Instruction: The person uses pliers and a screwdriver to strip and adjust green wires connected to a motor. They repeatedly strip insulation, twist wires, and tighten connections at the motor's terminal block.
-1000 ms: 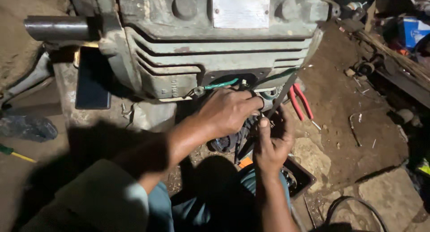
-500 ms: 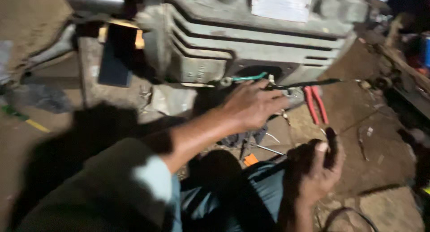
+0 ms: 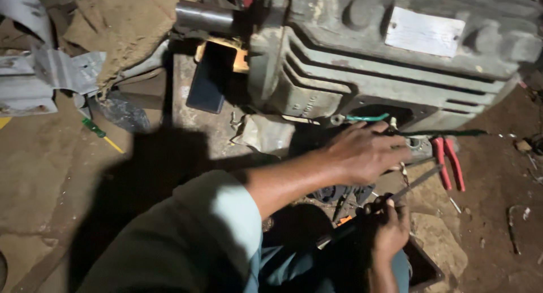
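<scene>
Head view: a dim workshop floor point(image 3: 68, 174) of packed dirt and stone slabs, scrap metal at the upper left of the frame, and a big grey electric motor point(image 3: 396, 61) filling the upper right, its steel shaft point(image 3: 203, 16) poking out toward top centre.

Centre right, the left hand point(image 3: 365, 154) reaches up to the dark terminal opening point(image 3: 379, 113) in the motor's side. Its fingers are curled in, closed around the wire leads point(image 3: 396, 126) just beneath a green wire point(image 3: 367, 117); exactly what they pinch is hidden behind the knuckles.

Lower right, the right hand point(image 3: 390, 225) is wrapped shut around the dark handle of a screwdriver point(image 3: 416, 182). The blade's long axis runs diagonally, up and to the right, tip pointing toward the lower right corner of the opening. So the leads lie above and slightly left of that tip, and the left hand is already on them, clearly the nearer one.

Right of both hands, red-handled pliers point(image 3: 449, 163) lie on the ground, untouched.
</scene>
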`<act>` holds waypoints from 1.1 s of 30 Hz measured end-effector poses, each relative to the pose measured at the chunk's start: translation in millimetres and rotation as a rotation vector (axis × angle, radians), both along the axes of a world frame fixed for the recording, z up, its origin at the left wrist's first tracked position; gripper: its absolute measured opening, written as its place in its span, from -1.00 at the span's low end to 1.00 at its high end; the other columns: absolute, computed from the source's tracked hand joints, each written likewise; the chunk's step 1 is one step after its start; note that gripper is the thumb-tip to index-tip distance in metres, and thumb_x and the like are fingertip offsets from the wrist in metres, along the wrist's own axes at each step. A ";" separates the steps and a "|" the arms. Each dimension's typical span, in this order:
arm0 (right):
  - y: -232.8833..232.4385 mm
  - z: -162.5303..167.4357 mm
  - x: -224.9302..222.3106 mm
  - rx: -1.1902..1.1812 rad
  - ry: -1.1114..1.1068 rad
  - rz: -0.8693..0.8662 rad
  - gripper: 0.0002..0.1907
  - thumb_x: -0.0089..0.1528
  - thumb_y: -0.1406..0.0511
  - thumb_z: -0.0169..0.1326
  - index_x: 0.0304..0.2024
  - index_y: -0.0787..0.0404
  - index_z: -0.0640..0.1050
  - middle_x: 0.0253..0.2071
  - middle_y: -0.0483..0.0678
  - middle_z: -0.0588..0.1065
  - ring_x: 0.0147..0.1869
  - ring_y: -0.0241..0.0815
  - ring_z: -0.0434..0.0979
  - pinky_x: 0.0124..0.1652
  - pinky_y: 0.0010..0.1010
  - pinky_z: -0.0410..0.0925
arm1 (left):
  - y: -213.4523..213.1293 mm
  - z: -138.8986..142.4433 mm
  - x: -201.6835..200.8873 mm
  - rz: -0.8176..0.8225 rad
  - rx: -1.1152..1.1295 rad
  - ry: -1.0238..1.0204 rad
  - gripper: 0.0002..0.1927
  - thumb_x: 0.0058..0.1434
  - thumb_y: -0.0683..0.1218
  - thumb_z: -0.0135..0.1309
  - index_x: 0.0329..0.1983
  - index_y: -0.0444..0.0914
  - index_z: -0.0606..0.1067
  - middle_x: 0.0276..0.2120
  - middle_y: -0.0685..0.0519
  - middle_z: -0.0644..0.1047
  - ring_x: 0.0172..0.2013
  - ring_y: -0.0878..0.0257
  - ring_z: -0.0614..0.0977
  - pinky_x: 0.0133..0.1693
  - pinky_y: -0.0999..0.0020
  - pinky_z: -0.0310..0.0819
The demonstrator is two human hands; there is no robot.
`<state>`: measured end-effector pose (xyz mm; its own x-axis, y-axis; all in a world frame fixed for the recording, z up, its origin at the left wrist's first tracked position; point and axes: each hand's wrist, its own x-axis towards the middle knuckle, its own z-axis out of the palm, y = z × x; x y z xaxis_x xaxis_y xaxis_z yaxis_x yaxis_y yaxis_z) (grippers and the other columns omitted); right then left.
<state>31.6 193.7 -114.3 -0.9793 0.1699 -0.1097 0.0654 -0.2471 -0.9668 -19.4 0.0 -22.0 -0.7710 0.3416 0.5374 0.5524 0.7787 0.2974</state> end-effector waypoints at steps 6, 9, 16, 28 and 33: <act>-13.0 -0.9 10.9 -0.006 0.162 0.157 -0.84 0.44 0.42 -0.07 0.07 0.27 0.42 -0.30 0.06 0.48 -0.37 -0.12 0.46 -0.33 -0.35 0.39 | 0.9 -6.5 -3.7 -0.027 0.064 -0.009 -0.56 0.25 0.16 0.09 0.19 0.04 0.50 0.24 0.09 0.50 0.24 -0.15 0.51 0.13 -0.10 0.53; -17.0 1.5 13.3 0.010 0.139 0.130 -0.82 0.41 0.42 -0.06 0.07 0.24 0.42 -0.31 0.04 0.48 -0.41 -0.15 0.47 -0.36 -0.36 0.40 | 2.3 -8.8 -8.0 -0.040 0.085 0.000 -0.58 0.27 0.16 0.10 0.18 0.05 0.50 0.25 0.07 0.50 0.25 -0.17 0.51 0.14 -0.08 0.55; -9.6 -5.2 8.3 0.327 0.304 0.121 -0.87 0.48 0.44 -0.05 0.08 0.30 0.40 -0.18 -0.01 0.51 -0.20 -0.26 0.48 -0.22 -0.41 0.37 | 7.3 -11.9 -15.4 0.013 -0.041 -0.007 -0.56 0.26 0.15 0.08 0.20 0.07 0.48 0.25 0.08 0.48 0.25 -0.13 0.48 0.15 -0.09 0.47; -2.8 -16.0 -1.9 0.415 0.279 -0.002 -0.75 0.44 0.25 0.03 0.04 0.30 0.44 -0.15 -0.12 0.47 -0.12 -0.34 0.39 -0.13 -0.52 0.32 | 4.6 11.3 0.8 -0.018 0.381 0.156 -0.84 0.22 -0.01 0.11 -0.16 -0.10 0.56 -0.20 0.07 0.66 -0.16 -0.01 0.67 -0.09 0.03 0.58; 4.3 -20.1 1.5 0.432 0.123 -0.118 -0.58 0.52 0.10 -0.11 -0.15 0.34 0.49 -0.30 -0.11 0.42 -0.22 -0.31 0.34 -0.22 -0.42 0.31 | 8.5 29.1 5.3 0.018 0.341 0.032 -0.79 0.26 -0.01 0.14 -0.43 -0.18 0.53 -0.51 0.01 0.61 -0.51 -0.01 0.63 -0.38 -0.03 0.42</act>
<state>33.1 198.0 -134.4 -0.9518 0.2857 0.1113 -0.0605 0.1810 -0.9816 -14.1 8.4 7.2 -0.7560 0.1251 0.6425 0.5530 0.6472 0.5247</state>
